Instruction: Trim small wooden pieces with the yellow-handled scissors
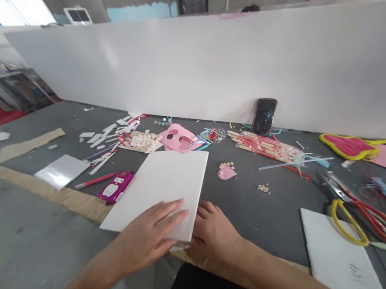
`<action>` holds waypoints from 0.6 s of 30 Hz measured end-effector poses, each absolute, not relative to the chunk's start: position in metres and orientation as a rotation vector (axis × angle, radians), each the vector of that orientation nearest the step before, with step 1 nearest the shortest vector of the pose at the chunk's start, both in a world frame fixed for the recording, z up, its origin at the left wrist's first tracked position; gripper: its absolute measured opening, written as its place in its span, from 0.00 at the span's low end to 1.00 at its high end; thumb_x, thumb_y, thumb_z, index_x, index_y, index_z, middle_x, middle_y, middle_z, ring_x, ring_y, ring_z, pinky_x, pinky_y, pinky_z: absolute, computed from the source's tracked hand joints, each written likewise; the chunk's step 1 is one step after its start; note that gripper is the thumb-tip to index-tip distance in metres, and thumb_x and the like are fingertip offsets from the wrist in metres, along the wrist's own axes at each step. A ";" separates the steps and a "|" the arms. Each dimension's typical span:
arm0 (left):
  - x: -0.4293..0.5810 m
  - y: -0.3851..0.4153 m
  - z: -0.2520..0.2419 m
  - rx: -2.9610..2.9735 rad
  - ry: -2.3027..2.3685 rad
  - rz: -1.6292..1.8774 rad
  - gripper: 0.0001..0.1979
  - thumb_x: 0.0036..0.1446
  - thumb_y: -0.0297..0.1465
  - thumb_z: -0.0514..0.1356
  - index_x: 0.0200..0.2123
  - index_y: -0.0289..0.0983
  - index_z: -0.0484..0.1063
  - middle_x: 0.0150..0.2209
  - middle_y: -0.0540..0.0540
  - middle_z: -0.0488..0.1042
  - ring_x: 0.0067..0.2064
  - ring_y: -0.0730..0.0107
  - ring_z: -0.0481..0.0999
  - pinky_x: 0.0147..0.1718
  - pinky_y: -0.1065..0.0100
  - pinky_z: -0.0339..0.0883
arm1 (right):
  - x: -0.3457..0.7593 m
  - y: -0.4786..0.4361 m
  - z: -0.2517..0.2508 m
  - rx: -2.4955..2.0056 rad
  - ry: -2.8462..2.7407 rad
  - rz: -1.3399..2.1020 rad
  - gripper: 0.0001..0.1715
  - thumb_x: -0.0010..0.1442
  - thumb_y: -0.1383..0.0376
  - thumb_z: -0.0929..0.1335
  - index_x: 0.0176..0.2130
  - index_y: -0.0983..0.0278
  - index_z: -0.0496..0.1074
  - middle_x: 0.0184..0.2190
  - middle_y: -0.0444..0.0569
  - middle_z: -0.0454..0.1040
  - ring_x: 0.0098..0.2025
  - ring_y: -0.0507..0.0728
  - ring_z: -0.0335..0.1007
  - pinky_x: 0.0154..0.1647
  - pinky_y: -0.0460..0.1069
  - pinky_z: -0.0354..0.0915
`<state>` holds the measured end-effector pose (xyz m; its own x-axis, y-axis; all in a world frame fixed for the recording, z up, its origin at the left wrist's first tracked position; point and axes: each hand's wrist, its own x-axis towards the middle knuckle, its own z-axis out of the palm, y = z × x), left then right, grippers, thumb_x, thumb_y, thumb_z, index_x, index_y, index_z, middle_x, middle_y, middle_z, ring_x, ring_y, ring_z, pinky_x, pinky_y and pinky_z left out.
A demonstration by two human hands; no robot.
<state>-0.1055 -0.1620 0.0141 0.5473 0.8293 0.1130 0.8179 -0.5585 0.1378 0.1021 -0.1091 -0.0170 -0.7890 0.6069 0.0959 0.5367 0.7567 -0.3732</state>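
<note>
A white foam board (168,180) lies at the table's front edge, its lower left corner jutting past the edge. Flat on its lower right part rests my left hand (150,229), fingers stretched out and slightly apart. My right hand (214,233) is at the board's right edge, its fingers curled in. Their tips are partly hidden, so what they pinch cannot be made out. A bit of clear film shows beside them, under the board's lower corner. Left of the board is a purple packet (116,187); beyond it lies a pink mask-like cutout (179,138).
Large scissors (364,209) lie on another white board (346,271) at right. Farther back are wrapped sticks (267,147), a phone (264,116) against the white partition (192,64), and small beads (264,188). Paper strips (108,134) and a silvery card (61,171) are at left.
</note>
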 end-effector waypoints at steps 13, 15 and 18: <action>-0.102 -0.159 0.008 3.026 1.377 0.316 0.26 0.57 0.21 0.48 0.60 0.38 0.60 0.60 0.41 0.62 0.62 0.54 0.58 0.58 0.51 0.57 | 0.166 -0.111 -0.014 -1.095 -2.664 0.424 0.08 0.57 0.65 0.67 0.39 0.64 0.71 0.40 0.53 0.70 0.42 0.59 0.61 0.44 0.53 0.59; -0.096 -0.154 0.001 3.060 1.439 0.403 0.25 0.58 0.21 0.48 0.59 0.35 0.60 0.59 0.39 0.64 0.62 0.53 0.59 0.58 0.49 0.56 | 0.162 -0.113 -0.013 -1.114 -2.658 0.385 0.18 0.55 0.63 0.69 0.47 0.64 0.69 0.45 0.55 0.69 0.45 0.61 0.60 0.46 0.55 0.59; -0.084 -0.146 -0.007 3.091 1.528 0.483 0.22 0.59 0.22 0.48 0.56 0.34 0.65 0.57 0.39 0.68 0.58 0.54 0.64 0.58 0.49 0.55 | 0.150 -0.111 -0.016 -1.133 -2.689 0.299 0.23 0.54 0.62 0.70 0.50 0.64 0.68 0.43 0.55 0.69 0.43 0.62 0.62 0.44 0.55 0.61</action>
<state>-0.0844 -0.1456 -0.0071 0.5885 0.7106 0.3855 0.8032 -0.5685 -0.1781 0.1497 -0.1111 -0.0157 -0.6833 0.7215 0.1118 0.6793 0.6844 -0.2649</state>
